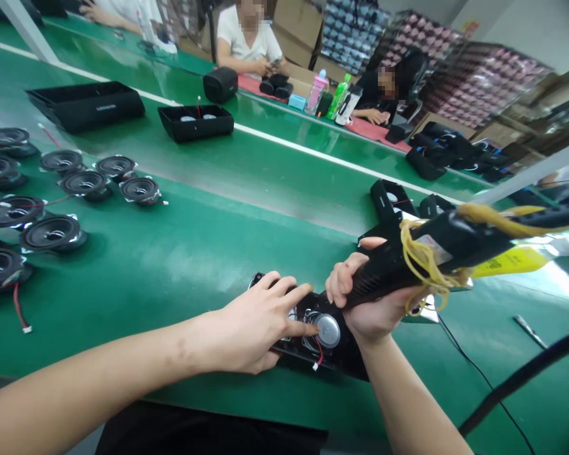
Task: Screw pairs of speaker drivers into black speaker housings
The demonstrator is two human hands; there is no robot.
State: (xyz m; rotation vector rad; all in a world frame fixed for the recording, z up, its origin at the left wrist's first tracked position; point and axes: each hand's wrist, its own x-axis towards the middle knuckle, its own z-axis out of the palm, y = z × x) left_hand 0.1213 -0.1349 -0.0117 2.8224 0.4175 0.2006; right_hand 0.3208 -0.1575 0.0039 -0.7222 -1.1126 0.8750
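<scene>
A black speaker panel (332, 360) lies on the green bench in front of me, with a round silver speaker magnet (329, 331) and a short red lead ending in a white plug. My left hand (260, 322) lies across the panel and holds it, fingers spread over its top, one fingertip against the magnet, the thumb by the near edge. In my right hand (374, 309) is a thick black electric screwdriver (389, 268), its body wound with yellow bands; the fingers wrap round it above the panel's right end. The tool's tip is hidden.
Several loose speakers (54, 232) with red leads stand at the left. Black speaker housings (196, 123) sit beyond, and more housings (391, 199) at the right. Black cables (526, 373) cross the right side, near a pen-like tool (530, 331). Co-workers sit across the bench.
</scene>
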